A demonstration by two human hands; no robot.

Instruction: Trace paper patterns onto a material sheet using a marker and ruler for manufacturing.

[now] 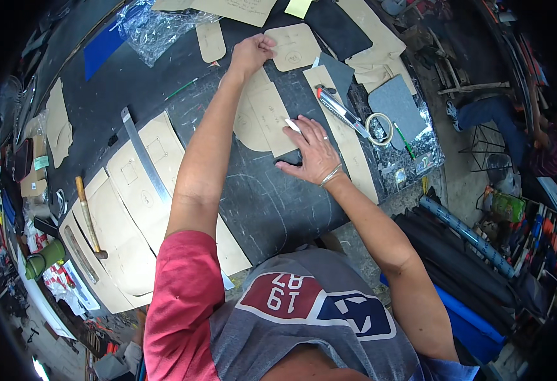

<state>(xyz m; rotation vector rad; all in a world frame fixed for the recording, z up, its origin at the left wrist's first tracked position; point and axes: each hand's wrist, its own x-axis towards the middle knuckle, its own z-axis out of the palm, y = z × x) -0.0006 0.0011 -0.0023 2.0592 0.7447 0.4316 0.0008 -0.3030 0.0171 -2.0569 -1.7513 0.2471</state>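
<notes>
At the far side of the black work surface, the fingers of my left hand [253, 57] are bent together at the left edge of a rounded tan card template [296, 49]. Exactly how they grip that edge is partly hidden. A short white marking pen [293, 126] sticks out between the fingers of my right hand [316, 149], whose thumb points out to the left. This hand is beside a long rectangular card template [269, 117], which overlaps a round-ended card piece [246, 130]. Just right of my right hand, a utility knife [342, 112] rests on a narrow card strip [354, 159].
A roll of tape [379, 129], a grey piece [399, 101] and a green pen [405, 140] lie at the right. A metal ruler [144, 152] and a hammer [88, 216] rest on large card templates at the left. Crumpled clear plastic [158, 28] lies far left; another person [545, 140] sits at right.
</notes>
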